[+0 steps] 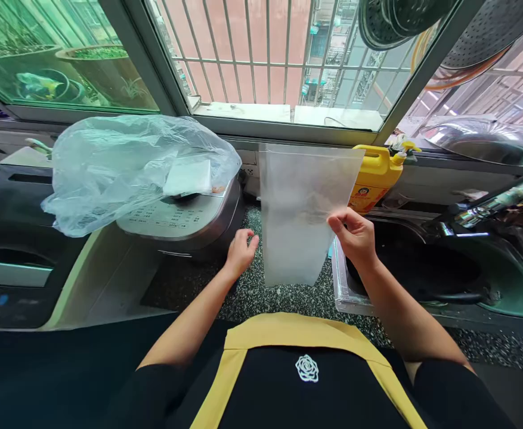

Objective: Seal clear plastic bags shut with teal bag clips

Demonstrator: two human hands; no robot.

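Note:
A frosted, translucent plastic bag (294, 232) hangs upright in front of me above the speckled counter. My right hand (357, 238) pinches its right edge between thumb and fingers. Close to the bag's lower left side is my left hand (242, 255), fingers loosely curled and a little apart, with nothing visible in them. A small gap separates it from the bag. Behind the bag's right edge stands a yellow jug (374, 176), partly covered by it.
A large crumpled plastic bag (122, 161) lies over a rice cooker (180, 217) on the left, beside a dark appliance (15, 238). At right are a clear plastic tray (348, 298), a sink (511, 280) with a black pan (426, 268), and a faucet (489, 205). A window frame (288, 132) runs behind.

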